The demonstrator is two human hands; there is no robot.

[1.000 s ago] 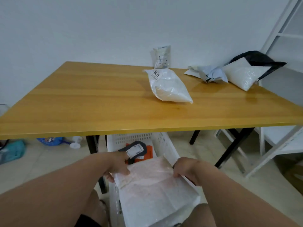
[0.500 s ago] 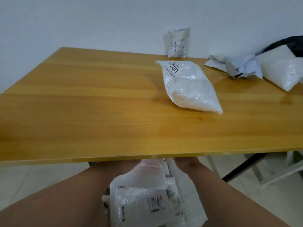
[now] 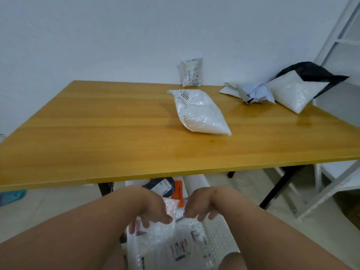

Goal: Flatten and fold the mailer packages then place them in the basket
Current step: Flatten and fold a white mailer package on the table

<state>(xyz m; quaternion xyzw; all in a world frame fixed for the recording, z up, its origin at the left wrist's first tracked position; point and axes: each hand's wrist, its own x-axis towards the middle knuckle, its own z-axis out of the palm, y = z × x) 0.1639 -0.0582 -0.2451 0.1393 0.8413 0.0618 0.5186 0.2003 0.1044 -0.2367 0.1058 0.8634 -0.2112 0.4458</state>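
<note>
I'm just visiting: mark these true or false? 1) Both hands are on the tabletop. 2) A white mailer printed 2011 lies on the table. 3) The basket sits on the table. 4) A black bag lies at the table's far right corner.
1) False: the left hand and right hand are below the table edge, over the basket.
2) True: the white mailer.
3) False: it is on the floor under the edge.
4) True: the black bag.
</note>
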